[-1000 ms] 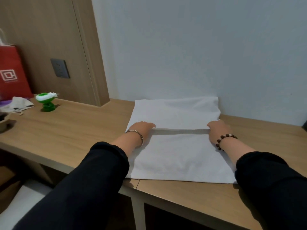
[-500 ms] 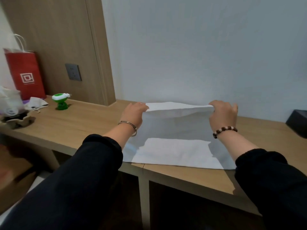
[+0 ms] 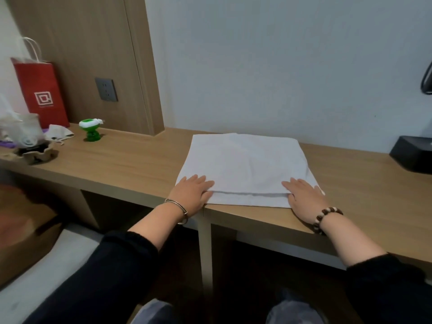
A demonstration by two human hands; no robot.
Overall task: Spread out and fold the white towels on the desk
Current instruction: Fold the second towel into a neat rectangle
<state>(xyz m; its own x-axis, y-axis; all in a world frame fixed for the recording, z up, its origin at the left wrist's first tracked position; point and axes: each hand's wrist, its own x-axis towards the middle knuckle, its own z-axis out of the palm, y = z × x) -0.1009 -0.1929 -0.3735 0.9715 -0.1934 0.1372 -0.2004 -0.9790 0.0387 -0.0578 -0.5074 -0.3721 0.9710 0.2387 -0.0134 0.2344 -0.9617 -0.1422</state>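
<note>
Far left: red bag (image 3: 41, 90) upright against the wood panel, green toy (image 3: 91, 130) just right of it on the desk (image 3: 131, 160), both well apart from the work. Next, left hand (image 3: 191, 191) palm down on the near left corner of the towel (image 3: 247, 164), fingers straight and a little spread, pressing flat and gripping nothing. Towel itself right of the desk's middle, lying flat in two layers, far edge close to the wall, near edge just short of the desk's front lip; upper layer's edge a touch behind the lower one along the front. Then right hand (image 3: 304, 195) mirrored on the near right corner, fingers likewise straight and flat on the cloth, heel of the palm over bare wood, nothing pinched. Far right, black box (image 3: 413, 157), apart from the towel. As for handling — probably light, thin and limp, with no stiffness to keep an edge straight once lifted, and likely to slide layer on layer over smooth wood. Best taken by a pinch at two corners of one side, both layers together, thumb under and fingers over, then carried across low and taut and smoothed from the fold outward. Little risk of damage; main worry a skewed edge or a corner dragged off the front lip.
</note>
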